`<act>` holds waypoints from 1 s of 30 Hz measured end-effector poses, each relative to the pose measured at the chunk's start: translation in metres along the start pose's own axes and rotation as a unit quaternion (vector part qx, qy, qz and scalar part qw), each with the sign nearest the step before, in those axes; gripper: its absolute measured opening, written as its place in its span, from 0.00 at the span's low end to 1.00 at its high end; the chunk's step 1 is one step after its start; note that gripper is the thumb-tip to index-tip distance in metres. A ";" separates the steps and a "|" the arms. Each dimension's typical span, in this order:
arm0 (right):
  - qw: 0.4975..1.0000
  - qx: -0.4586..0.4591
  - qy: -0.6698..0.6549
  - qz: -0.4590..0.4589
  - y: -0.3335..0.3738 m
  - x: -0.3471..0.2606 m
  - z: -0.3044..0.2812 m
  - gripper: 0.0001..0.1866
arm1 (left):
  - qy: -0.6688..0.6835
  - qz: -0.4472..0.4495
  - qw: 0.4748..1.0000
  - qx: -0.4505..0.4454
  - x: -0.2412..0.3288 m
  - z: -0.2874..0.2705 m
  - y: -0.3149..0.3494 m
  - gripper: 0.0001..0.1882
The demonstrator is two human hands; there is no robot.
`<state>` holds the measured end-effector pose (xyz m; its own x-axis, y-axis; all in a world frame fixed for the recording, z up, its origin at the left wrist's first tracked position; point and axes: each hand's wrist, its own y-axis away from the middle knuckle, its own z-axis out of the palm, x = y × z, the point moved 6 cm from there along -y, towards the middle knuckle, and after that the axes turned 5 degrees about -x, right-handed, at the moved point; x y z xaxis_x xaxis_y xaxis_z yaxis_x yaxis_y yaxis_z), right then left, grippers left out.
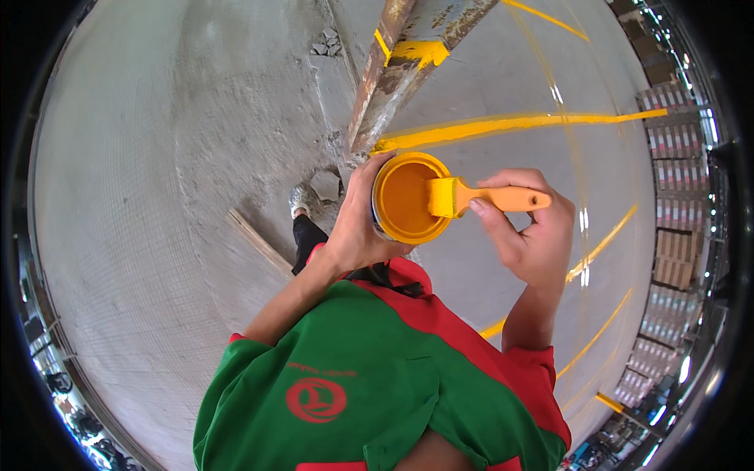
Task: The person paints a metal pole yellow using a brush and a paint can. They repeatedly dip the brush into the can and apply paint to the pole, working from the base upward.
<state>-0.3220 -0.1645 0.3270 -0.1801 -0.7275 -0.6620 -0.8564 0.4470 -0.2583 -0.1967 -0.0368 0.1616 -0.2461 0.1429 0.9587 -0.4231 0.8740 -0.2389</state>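
My left hand is wrapped round the side of a round paint can, its open top facing up. Yellow-orange paint coats the rim and the inside walls. Between the thumb and fingers of my right hand is a paintbrush with an orange handle. The brush lies nearly level across the can's right rim, its bristles loaded with yellow paint and over the opening. Whether the bristles touch the paint inside, I cannot tell.
A rusty steel column with a yellow-painted patch rises just beyond the can. Yellow lines run across the concrete floor on the right. A wooden plank lies to the left near my shoe. Stacked boxes line the far right.
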 end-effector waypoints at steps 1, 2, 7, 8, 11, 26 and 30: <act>1.000 0.001 0.010 0.004 -0.001 -0.002 -0.002 0.11 | -0.010 0.007 1.000 0.004 0.000 0.000 0.000 0.63; 1.000 0.001 0.024 0.008 -0.002 -0.005 -0.003 0.11 | -0.003 0.011 1.000 0.009 0.000 -0.001 0.000 0.62; 0.999 0.012 0.039 -0.017 -0.004 -0.014 -0.016 0.12 | 0.032 0.019 0.999 0.025 -0.003 -0.004 -0.002 0.60; 0.999 0.025 0.033 -0.022 -0.004 -0.015 -0.018 0.12 | 0.031 0.018 0.999 0.024 -0.003 -0.006 -0.002 0.60; 0.996 0.046 -0.074 -0.036 -0.001 -0.013 -0.022 0.11 | 0.016 0.016 1.000 0.020 -0.003 -0.010 -0.002 0.61; 0.978 -0.141 -0.129 -0.083 0.021 0.007 -0.003 0.14 | 0.015 0.000 1.000 0.022 -0.002 -0.005 0.008 0.63; 0.981 -0.116 -0.135 -0.082 0.028 0.012 -0.013 0.13 | -0.024 0.014 0.999 0.016 0.002 -0.002 0.009 0.61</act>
<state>-0.3540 -0.1672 0.3210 0.0773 -0.6020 -0.7947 -0.9559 0.1818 -0.2306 -0.1992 -0.0280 0.1621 -0.2992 0.1449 0.9431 -0.4421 0.8549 -0.2716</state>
